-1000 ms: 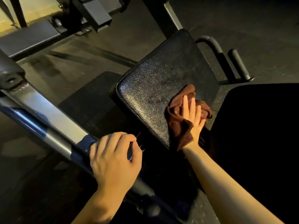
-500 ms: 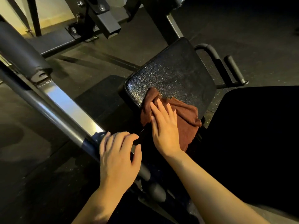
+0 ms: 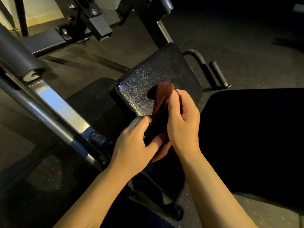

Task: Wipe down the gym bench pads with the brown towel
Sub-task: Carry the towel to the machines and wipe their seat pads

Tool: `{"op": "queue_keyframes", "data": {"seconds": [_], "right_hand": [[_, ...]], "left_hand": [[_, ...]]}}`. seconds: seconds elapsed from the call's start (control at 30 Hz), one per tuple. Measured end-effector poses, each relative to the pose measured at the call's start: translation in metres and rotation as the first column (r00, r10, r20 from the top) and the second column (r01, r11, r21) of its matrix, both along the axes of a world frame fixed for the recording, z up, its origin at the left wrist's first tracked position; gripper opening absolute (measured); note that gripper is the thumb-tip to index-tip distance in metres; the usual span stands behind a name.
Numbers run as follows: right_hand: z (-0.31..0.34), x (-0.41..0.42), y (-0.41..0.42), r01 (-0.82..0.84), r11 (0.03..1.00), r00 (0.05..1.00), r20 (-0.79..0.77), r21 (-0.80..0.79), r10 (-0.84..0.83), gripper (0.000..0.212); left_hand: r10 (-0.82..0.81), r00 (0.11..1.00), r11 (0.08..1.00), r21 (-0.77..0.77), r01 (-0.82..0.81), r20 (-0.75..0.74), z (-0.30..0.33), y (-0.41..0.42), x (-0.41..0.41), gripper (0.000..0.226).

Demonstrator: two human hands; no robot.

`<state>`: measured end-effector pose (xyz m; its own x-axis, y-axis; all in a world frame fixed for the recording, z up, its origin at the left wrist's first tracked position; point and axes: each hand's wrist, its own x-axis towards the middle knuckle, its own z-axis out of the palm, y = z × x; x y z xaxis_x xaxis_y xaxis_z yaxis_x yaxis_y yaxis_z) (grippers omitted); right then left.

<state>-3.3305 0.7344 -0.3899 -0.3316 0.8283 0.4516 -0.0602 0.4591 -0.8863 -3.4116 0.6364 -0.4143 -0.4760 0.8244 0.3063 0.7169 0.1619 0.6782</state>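
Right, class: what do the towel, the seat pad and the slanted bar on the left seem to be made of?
Towel: soft brown cloth, likely terry or microfibre; it folds and bunches in both hands.
Seat pad: black vinyl or leather-like cover, probably padded; its pebbled grain shines.
Bar: metal, likely steel; smooth, with a mirror-like glint.

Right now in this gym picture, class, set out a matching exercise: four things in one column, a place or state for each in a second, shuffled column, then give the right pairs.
Things:
1. towel
2. pad
3. steel bar
4. handles

Places or states:
A. slanting across the left of the view
B. held in both hands
C. black and shiny, beyond the hands
D. right of the pad, above the floor

Pairs: 1-B, 2-C, 3-A, 4-D

The left hand and right hand both hold the towel.
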Motion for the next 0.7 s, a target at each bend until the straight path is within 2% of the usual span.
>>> {"op": "queue_keyframes", "data": {"seconds": [0.03, 0.1, 0.23, 0.33, 0.43, 0.53, 0.6, 0.7], "right_hand": [[0.005, 0.007, -0.002, 0.011, 1.0, 1.0, 0.004, -0.024, -0.011, 0.022], [0.017, 0.022, 0.0, 0.05, 0.996, 0.999, 0.022, -0.069, -0.048, 0.026], [0.065, 0.037, 0.023, 0.106, 0.984, 0.985, 0.152, -0.14, -0.084, 0.027], [0.105, 0.043, 0.04, 0.096, 0.993, 0.963, 0.26, -0.075, -0.074, 0.027], [0.121, 0.061, 0.049, 0.084, 0.995, 0.931, 0.359, -0.051, -0.06, 0.026], [0.11, 0.092, 0.054, 0.145, 0.983, 0.884, 0.46, -0.112, -0.079, 0.03], [0.108, 0.099, 0.056, 0.192, 0.969, 0.889, 0.445, -0.154, -0.105, 0.034], [0.114, 0.091, 0.048, 0.104, 0.994, 0.897, 0.427, 0.036, -0.11, 0.032]], "left_hand": [[-0.022, 0.999, 0.999, 0.038, 0.023, -0.029, 0.008, 0.002, 0.002, 0.022], [-0.061, 0.996, 0.991, 0.112, 0.068, -0.064, 0.028, 0.008, 0.003, 0.017], [-0.047, 0.999, 0.984, 0.176, 0.041, 0.027, 0.085, 0.032, 0.012, 0.005], [-0.007, 0.993, 0.958, 0.287, -0.028, 0.12, 0.125, 0.055, 0.029, 0.015], [0.032, 0.977, 0.925, 0.365, -0.108, 0.21, 0.139, 0.076, 0.052, 0.022], [0.032, 0.979, 0.953, 0.29, -0.091, 0.202, 0.126, 0.083, 0.073, 0.026], [0.036, 0.983, 0.969, 0.234, -0.079, 0.182, 0.114, 0.087, 0.075, 0.023], [0.081, 0.978, 0.961, 0.247, -0.128, 0.192, 0.103, 0.088, 0.067, 0.006]]}}
